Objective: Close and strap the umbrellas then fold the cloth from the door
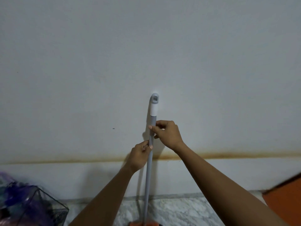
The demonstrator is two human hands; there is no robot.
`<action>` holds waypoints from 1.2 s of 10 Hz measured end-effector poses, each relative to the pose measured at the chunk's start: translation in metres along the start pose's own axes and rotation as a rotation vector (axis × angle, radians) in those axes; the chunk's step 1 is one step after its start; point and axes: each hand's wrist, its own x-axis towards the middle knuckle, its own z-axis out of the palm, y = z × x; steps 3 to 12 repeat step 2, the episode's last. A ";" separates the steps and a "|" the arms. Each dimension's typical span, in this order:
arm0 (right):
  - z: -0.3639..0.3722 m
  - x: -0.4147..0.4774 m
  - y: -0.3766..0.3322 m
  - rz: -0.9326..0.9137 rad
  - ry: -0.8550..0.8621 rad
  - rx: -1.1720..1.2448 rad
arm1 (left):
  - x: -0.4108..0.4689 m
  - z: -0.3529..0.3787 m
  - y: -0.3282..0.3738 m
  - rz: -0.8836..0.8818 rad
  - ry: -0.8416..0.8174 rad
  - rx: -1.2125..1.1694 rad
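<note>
A long grey pole [148, 176] with a white collar and a grey hanging-loop cap [154, 98] stands upright against a pale wall. My right hand [167, 134] pinches the pole just below the white collar. My left hand [140, 156] grips it a little lower, thumb and fingers around the shaft. An orange piece [141, 223] shows at the pole's foot, at the bottom edge. No umbrella and no cloth is in view.
The wall [146, 46] fills most of the view, with a brown stain line above a white skirting. A clear box with purple contents [27, 204] sits at lower left on the marble floor [179, 212]. An orange door edge [285, 198] is at lower right.
</note>
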 end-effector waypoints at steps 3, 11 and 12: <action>-0.004 -0.017 0.013 0.053 0.081 -0.031 | -0.032 0.007 -0.011 -0.125 0.065 -0.030; -0.004 -0.017 0.013 0.053 0.081 -0.031 | -0.032 0.007 -0.011 -0.125 0.065 -0.030; -0.004 -0.017 0.013 0.053 0.081 -0.031 | -0.032 0.007 -0.011 -0.125 0.065 -0.030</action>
